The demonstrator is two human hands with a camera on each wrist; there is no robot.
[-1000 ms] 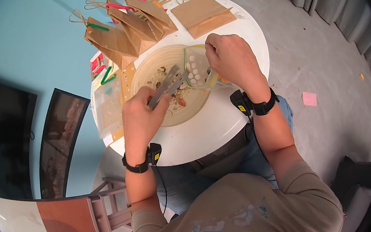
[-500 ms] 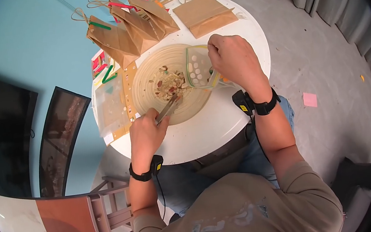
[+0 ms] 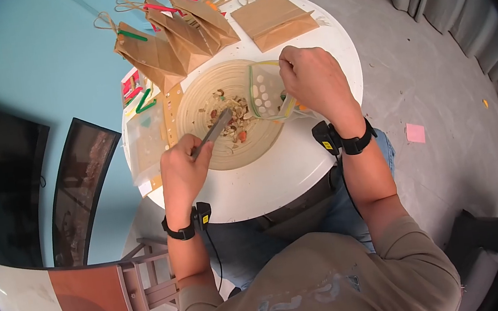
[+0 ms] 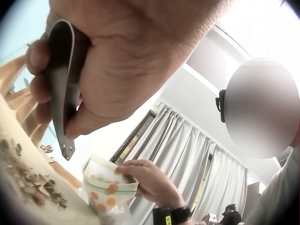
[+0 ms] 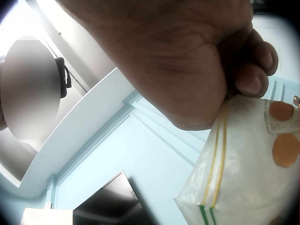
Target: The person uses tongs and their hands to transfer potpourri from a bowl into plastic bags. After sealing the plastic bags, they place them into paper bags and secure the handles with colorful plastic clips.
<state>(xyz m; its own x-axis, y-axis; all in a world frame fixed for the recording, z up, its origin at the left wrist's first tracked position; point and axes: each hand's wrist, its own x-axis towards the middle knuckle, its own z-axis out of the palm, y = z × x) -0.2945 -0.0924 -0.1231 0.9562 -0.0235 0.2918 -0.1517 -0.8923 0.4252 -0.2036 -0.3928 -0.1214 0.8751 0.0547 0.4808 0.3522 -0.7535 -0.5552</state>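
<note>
My left hand (image 3: pixel 182 168) grips a pair of metal tongs (image 3: pixel 216 129), with their tips over a heap of dried, flaky mix (image 3: pixel 243 119). In the left wrist view the two arms of the tongs (image 4: pixel 63 93) come close together at their tips. The mix lies in a round, pale, shallow bowl (image 3: pixel 254 147). My right hand (image 3: pixel 317 77) pinches the edge of a clear zip bag (image 3: pixel 264 99) with round dots, which stands over the bowl's right side. Through the left wrist view, the mouth of the bag (image 4: pixel 96 164) appears spread, and its dots look orange and white.
Several brown paper bags (image 3: pixel 153 58) with coloured clips stand along the table's back left. Another paper bag (image 3: pixel 276 20) lies flat at the back. Clear plastic bags (image 3: pixel 147 144) lie left of the bowl, near green clips (image 3: pixel 144 101). The white table (image 3: pixel 247 193) has a rounded edge.
My left hand drew the tongs away from the zip bag towards me, then shifted left and slightly forward. Their tips now sit further left over the mix. The right hand has barely moved.
</note>
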